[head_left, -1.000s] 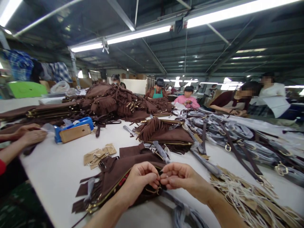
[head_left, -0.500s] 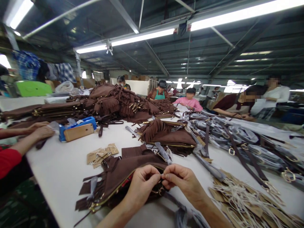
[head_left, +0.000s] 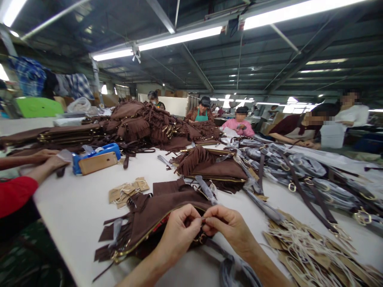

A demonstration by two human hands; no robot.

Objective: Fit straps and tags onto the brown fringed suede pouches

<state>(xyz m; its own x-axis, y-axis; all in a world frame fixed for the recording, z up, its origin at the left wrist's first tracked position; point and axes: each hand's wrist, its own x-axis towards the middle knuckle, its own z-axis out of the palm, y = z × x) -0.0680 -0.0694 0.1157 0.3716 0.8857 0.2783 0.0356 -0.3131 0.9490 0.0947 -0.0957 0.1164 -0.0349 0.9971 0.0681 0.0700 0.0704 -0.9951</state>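
A brown fringed bag point(head_left: 167, 205) with a gold zipper lies on the white table, its opening facing me and a bit of red lining showing. Over its right end, my left hand point(head_left: 184, 225) and my right hand point(head_left: 226, 223) meet, both with fingers pinched together. What sits between the fingertips is too small to make out. Gold hardware point(head_left: 200, 238) on the bag shows just below them. A plastic-wrapped strap piece point(head_left: 206, 187) lies on the bag's back edge.
A second brown bag point(head_left: 218, 165) lies behind. Tan tags with white strings point(head_left: 317, 243) are at right, wrapped straps point(head_left: 305, 165) beyond. A phone point(head_left: 98, 162) leans on a blue holder at left, near another person's hands point(head_left: 48, 161). Bags are piled at the back.
My hands stay pinched together over the bag, with only slight finger movement. At the left, the other person's red sleeve has moved a little to the right.
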